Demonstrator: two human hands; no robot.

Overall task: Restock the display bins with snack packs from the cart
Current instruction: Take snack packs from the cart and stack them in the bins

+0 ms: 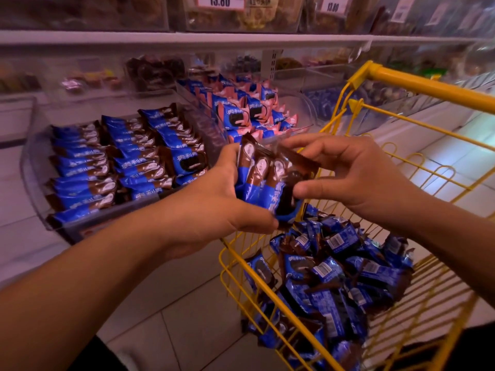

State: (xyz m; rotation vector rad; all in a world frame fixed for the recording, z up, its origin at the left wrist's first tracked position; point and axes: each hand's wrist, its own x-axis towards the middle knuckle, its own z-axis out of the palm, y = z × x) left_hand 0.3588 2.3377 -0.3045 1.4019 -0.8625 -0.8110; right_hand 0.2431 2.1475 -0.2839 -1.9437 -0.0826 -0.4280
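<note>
My left hand (214, 202) grips a stack of snack packs (263, 178) above the cart (401, 84). My right hand's (356, 178) fingers pinch its far side. I should square them up, then slide them into the bin (34, 167) beside the neat rows.

Bare forearms, no sleeves visible

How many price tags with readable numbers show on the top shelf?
2. One price tag sits at top centre reading 13.80; a second tag sits to its right. Other labels farther right are too blurred to read.
</note>
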